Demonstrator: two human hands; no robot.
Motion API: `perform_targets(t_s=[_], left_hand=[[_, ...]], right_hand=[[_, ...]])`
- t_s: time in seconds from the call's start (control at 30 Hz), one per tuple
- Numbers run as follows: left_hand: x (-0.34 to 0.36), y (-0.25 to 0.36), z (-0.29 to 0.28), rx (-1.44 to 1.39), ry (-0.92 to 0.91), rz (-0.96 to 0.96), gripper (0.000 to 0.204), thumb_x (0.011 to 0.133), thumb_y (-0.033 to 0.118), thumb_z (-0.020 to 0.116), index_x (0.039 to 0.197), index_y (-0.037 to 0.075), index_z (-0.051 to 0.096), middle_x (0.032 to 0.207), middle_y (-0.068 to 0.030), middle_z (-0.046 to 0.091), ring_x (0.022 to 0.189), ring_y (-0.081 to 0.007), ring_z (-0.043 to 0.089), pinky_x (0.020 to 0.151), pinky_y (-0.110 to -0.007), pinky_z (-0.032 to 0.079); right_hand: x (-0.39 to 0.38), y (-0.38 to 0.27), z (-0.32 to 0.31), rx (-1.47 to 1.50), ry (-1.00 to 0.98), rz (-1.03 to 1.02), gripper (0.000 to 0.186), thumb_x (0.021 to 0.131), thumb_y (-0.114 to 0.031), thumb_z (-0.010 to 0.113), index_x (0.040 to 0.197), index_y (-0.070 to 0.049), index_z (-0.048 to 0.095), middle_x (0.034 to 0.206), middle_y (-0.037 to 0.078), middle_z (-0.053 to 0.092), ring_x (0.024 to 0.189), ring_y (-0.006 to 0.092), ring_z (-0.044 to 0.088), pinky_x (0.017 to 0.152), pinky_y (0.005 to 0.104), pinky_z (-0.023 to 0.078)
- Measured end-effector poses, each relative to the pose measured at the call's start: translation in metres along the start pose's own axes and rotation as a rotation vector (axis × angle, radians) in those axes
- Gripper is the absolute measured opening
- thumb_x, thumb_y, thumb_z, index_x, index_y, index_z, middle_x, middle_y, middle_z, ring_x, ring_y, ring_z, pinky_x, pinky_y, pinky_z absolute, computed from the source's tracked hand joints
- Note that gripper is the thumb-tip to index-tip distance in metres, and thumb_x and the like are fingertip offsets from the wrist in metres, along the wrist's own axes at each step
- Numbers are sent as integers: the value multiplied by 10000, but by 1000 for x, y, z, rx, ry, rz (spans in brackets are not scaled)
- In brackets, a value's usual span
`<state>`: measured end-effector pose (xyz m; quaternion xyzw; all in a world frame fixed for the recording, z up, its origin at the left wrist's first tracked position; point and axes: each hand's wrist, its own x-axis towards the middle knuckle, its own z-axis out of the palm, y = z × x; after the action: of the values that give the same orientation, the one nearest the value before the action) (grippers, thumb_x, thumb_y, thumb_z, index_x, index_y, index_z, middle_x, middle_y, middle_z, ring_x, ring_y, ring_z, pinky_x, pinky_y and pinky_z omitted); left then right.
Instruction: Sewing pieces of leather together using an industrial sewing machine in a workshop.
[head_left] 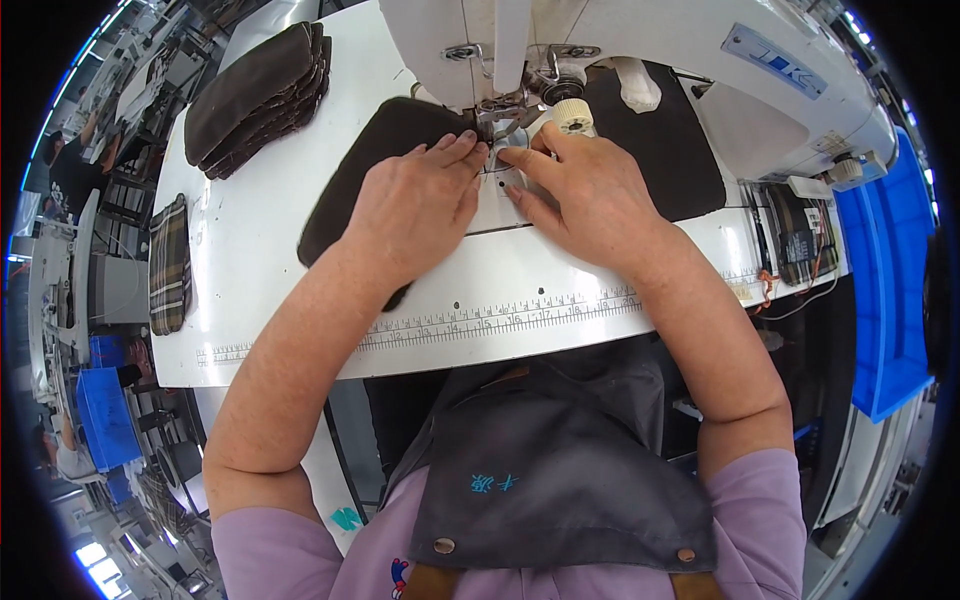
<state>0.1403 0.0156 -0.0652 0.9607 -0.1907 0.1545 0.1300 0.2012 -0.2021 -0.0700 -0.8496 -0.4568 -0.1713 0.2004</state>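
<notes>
A dark brown fabric panel (345, 190) with rounded corners lies on the white sewing machine table, its right edge at the needle area. My left hand (415, 200) rests flat on this panel, fingers stretched toward the presser foot (487, 128). Just right of the needle, my right hand (590, 190) is over the metal plate (497, 205), fingertips apart near a shiny metal guide (511, 145); I see nothing held in them. Behind that hand, another dark panel (675, 150) lies under the machine arm.
The white sewing machine (640, 30) rises at the back. A stack of dark panels (258, 95) sits back left, with folded plaid cloth (169, 265) at the left edge. More plaid cloth (800, 235) lies right, beside a blue bin (885, 290). A printed ruler (440, 325) follows the front edge.
</notes>
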Motion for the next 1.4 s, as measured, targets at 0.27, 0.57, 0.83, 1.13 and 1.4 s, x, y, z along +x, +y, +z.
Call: perform_targets(t_s=[0.27,0.57,0.83,1.13,1.4], left_hand=[[-2,7,15,117,144,-47,371,921,186,673,1240,6,731,1292,-190,719,1198,-313,702,1033,-379,558],[0,1,23,206,98,-174,615,971,429,631,1429,21,604,1515,-204,557,1483,-342,455,1213,-601,321],[-39,-10,-30,-109,-317,-49,677,953,521,662,1487,116,565,1642,-96,440,1580,-303,291,1258,-650,149],[-154,19,-72,-8,-357,46,615,952,381,680,1533,239,535,1671,-124,370,1548,-364,333,1210,-684,243],[-98,-36,-144,184,312,31,463,901,-28,576,1353,25,657,1329,-128,707,1191,-273,700,1066,-455,529]], right_hand=[[-4,0,2,33,40,-5,276,903,-228,730,1131,-74,746,919,75,623,792,287,682,709,436,549],[-2,-1,0,39,31,-1,247,893,-212,731,1110,-96,741,904,80,618,781,295,679,694,437,542],[-5,2,-5,27,95,-15,220,892,-188,732,1097,-109,747,901,89,617,795,313,673,697,449,537],[-11,0,-5,72,43,9,223,890,-182,731,1096,-100,749,874,97,621,799,315,661,694,451,527],[-8,-2,-10,33,1,40,267,875,-192,742,1132,-118,754,821,89,622,773,318,650,693,456,521]])
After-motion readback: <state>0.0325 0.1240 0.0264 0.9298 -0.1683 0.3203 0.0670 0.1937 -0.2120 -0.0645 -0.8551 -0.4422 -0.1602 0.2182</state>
